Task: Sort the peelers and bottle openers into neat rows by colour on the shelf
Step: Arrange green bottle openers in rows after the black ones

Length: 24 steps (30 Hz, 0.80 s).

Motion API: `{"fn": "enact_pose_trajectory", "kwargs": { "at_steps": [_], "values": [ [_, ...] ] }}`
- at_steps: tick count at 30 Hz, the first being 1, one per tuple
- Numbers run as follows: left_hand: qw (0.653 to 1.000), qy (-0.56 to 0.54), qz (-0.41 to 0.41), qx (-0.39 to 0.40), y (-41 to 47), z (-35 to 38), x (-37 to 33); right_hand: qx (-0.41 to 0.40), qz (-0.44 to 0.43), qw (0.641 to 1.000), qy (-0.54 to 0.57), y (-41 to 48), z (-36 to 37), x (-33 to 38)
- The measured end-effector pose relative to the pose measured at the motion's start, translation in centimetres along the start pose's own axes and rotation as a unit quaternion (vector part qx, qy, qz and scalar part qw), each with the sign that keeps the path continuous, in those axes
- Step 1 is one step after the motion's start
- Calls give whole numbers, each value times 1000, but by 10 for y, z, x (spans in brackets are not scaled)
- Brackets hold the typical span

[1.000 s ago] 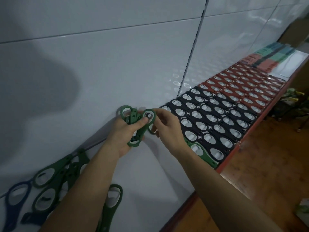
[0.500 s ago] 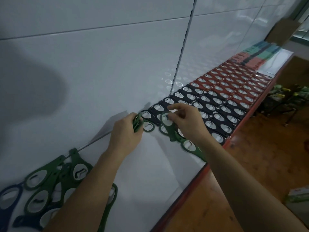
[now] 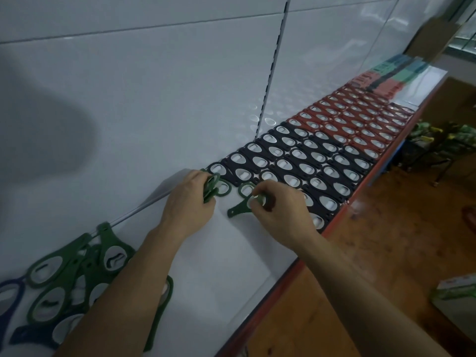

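Firmly gripped a small bunch of green bottle openers in the left hand, fingers curled round the stack. Pinched the ring end of a single green opener with the right hand, thumb and forefinger closed on it. Kept that opener low over the white shelf, between the two hands, long axis slanted: ring end tucked under the right fingertips, narrow handle pointing out toward the left wrist. Beyond the right hand's knuckles, lined up in neat rows, black openers, then red openers farther off. Back by the left elbow, heaped loosely, a pile of green openers with blue openers at its outer side.
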<state>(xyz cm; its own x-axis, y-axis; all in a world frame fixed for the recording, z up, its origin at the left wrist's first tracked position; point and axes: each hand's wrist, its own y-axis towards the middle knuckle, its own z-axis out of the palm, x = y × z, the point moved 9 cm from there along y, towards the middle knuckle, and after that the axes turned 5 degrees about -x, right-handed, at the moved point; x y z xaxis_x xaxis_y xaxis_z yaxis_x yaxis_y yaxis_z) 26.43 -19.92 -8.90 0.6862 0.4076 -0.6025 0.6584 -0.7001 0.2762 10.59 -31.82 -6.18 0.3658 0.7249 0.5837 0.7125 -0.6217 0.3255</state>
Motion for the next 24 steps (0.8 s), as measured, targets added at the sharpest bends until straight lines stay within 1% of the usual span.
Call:
{"fn": "enact_pose_trajectory", "kwargs": {
  "at_steps": [4, 6, 9, 12, 17, 24],
  "values": [
    [998, 39, 38, 29, -3, 8, -4, -23, -34, 995, -93, -15, -3, 5],
    [998, 45, 43, 28, -3, 8, -4, -12, -41, 994, -98, -14, -1, 4],
    [998, 44, 47, 25, -3, 7, -5, 35, -92, 994, -49, -15, 11, 11],
    [997, 57, 46, 29, -4, 9, -4, 88, -125, 986, -64, -19, 29, 15],
    [995, 77, 45, 49, -3, 13, -4, 64, -104, 990, -66, -21, 35, 12],
    [996, 67, 32, 55, -2, 12, -3, 47, -58, 996, -41, -20, 39, 3]
  ]
}}
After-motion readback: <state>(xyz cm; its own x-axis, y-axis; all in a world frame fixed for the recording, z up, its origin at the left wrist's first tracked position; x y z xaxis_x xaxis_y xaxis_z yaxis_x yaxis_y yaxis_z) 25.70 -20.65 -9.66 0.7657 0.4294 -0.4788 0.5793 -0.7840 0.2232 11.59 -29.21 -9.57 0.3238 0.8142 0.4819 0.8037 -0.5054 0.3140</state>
